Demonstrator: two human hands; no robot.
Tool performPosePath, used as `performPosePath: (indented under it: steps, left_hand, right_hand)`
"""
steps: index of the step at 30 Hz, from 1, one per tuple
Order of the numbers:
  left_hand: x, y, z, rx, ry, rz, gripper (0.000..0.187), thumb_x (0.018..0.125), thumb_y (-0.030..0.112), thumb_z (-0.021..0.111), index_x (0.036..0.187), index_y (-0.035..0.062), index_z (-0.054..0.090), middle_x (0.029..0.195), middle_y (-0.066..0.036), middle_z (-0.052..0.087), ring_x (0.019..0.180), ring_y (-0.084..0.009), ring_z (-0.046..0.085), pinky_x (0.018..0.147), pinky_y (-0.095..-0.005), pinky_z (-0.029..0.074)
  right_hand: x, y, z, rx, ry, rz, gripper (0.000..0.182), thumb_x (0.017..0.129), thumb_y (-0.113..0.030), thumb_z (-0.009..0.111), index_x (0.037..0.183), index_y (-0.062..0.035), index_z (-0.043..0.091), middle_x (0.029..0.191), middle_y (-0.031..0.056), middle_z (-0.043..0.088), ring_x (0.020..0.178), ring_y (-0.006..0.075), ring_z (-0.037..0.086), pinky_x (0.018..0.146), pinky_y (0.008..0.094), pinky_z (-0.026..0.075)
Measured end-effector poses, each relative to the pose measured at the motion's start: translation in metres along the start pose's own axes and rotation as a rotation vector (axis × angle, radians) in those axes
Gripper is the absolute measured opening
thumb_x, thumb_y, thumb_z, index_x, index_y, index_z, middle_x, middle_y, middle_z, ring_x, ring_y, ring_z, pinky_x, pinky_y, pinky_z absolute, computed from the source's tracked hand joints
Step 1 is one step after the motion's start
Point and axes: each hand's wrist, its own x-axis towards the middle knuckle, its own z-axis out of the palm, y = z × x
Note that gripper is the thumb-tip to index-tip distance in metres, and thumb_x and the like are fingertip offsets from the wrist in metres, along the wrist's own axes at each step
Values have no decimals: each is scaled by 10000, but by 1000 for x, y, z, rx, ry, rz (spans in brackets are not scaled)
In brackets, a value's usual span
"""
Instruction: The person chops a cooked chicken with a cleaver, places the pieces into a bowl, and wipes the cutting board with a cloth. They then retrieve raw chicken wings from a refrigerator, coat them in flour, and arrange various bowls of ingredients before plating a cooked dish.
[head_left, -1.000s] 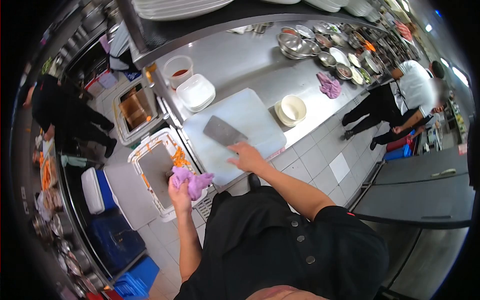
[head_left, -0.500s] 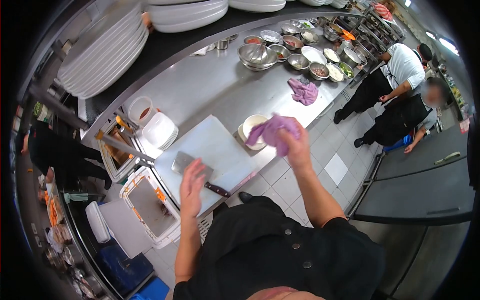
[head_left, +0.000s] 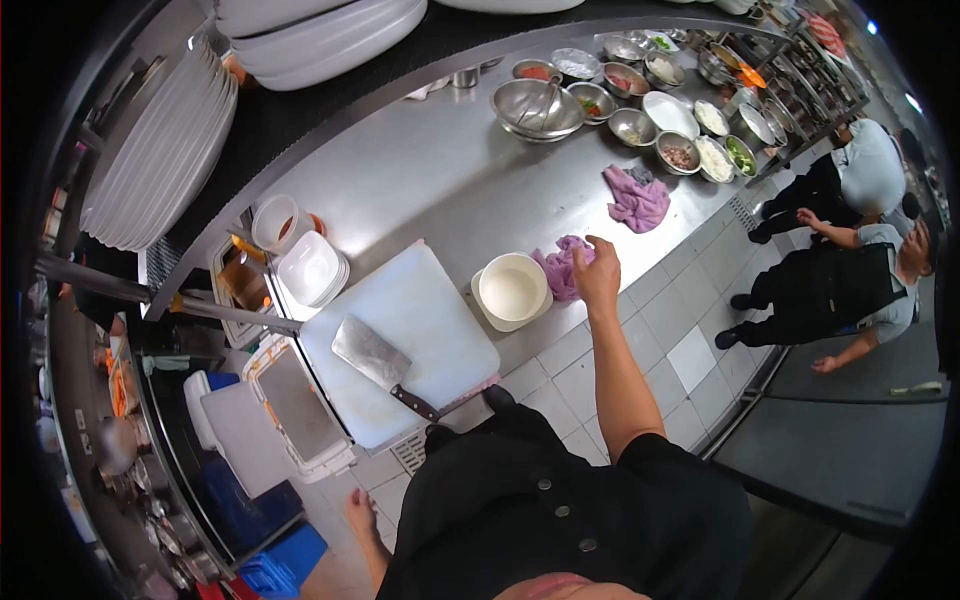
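Observation:
My right hand [head_left: 598,276] is above the counter's front edge, fingers apart, at a crumpled purple cloth [head_left: 561,268]. The cloth lies on the counter beside a cream-coloured bowl [head_left: 511,289]. My left hand [head_left: 361,514] hangs low beside my body, its fingers loosely bent and nothing seen in it. On a white cutting board [head_left: 440,317] rests a cleaver [head_left: 370,352], its dark handle pointing toward me. Neither hand touches the cleaver or the board.
Metal bowls of ingredients [head_left: 680,154] and a second purple cloth [head_left: 638,198] are farther along the counter. White containers [head_left: 312,270] are stacked left of the board. An open white bin [head_left: 298,400] stands below. Two people [head_left: 835,265] are on the right.
My right hand has put the purple cloth down beside the cream bowl and let go. My left hand has moved from above the cleaver down to my side.

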Motion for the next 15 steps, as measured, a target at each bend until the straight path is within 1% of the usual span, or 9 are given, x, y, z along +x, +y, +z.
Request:
performPosePath:
  steps: [1, 2, 3, 5, 6, 10, 12, 13, 15]
  left_hand:
    - [-17, -22, -2, -28, 2, -102, 394, 995, 208, 658, 1312, -21, 615, 1056, -94, 687, 764, -173, 663, 535, -324, 509]
    - [-6, -97, -1, -72, 7, -138, 397, 977, 208, 669, 1288, -34, 620, 1024, -103, 683, 739, -186, 661, 525, -338, 517]
    - [-14, -129, 3, -116, 15, -174, 401, 959, 208, 679, 1264, -46, 625, 993, -112, 678, 715, -199, 658, 515, -352, 525]
    - [-50, -158, 1, 8, -6, -323, 424, 947, 219, 689, 1272, -46, 623, 1000, -124, 682, 727, -215, 665, 524, -365, 536]
    - [-65, -172, 6, 19, -9, -375, 435, 942, 224, 694, 1275, -46, 622, 1004, -130, 684, 734, -223, 669, 529, -372, 542]
    - [-95, -212, 5, -13, -9, -421, 480, 919, 245, 714, 1289, -45, 617, 1018, -154, 692, 759, -254, 683, 547, -398, 564]
    - [-95, -234, -4, -52, 23, -414, 503, 908, 255, 724, 1296, -45, 615, 1025, -166, 696, 772, -270, 690, 556, -411, 575]
    - [-91, -247, -12, -74, 53, -412, 514, 902, 260, 729, 1300, -45, 614, 1029, -172, 698, 778, -278, 694, 561, -418, 581]
    - [-84, -281, -29, -125, 124, -414, 538, 891, 271, 739, 1307, -45, 611, 1036, -184, 701, 791, -294, 701, 570, -431, 592]
  right_hand:
    - [-5, -13, 1, 108, 78, -118, 302, 909, -174, 742, 1157, -6, 704, 1118, 199, 695, 1036, 379, 683, 900, 455, 543]
    - [-10, -26, 6, 204, 103, -192, 247, 886, -95, 748, 1102, 13, 694, 1076, 192, 699, 972, 362, 690, 850, 438, 546]
    - [-17, -44, 5, 206, 91, -198, 247, 886, -95, 748, 1102, 13, 694, 1076, 192, 699, 972, 362, 690, 850, 438, 546]
    - [-34, -82, 1, 310, -32, -323, 209, 891, -56, 745, 1082, 22, 709, 1005, 166, 721, 918, 286, 716, 805, 373, 556]
    - [-44, -95, 6, 345, -72, -340, 192, 893, -53, 740, 1068, 23, 713, 958, 154, 726, 878, 274, 717, 790, 373, 556]
    - [-113, -166, 6, 513, -234, -461, 185, 876, -48, 736, 1046, 17, 708, 944, 176, 713, 864, 341, 711, 776, 404, 556]
    - [-163, -203, 6, 535, -511, -550, 191, 886, -65, 728, 1058, 13, 704, 968, 168, 715, 883, 351, 705, 802, 410, 552]
    - [-190, -218, 11, 555, -553, -590, 191, 886, -65, 728, 1058, 13, 704, 968, 168, 715, 883, 351, 705, 802, 410, 552]
    - [-252, -250, 23, 455, -863, -692, 216, 905, -98, 729, 1097, 1, 716, 953, 160, 722, 874, 331, 708, 809, 389, 551]
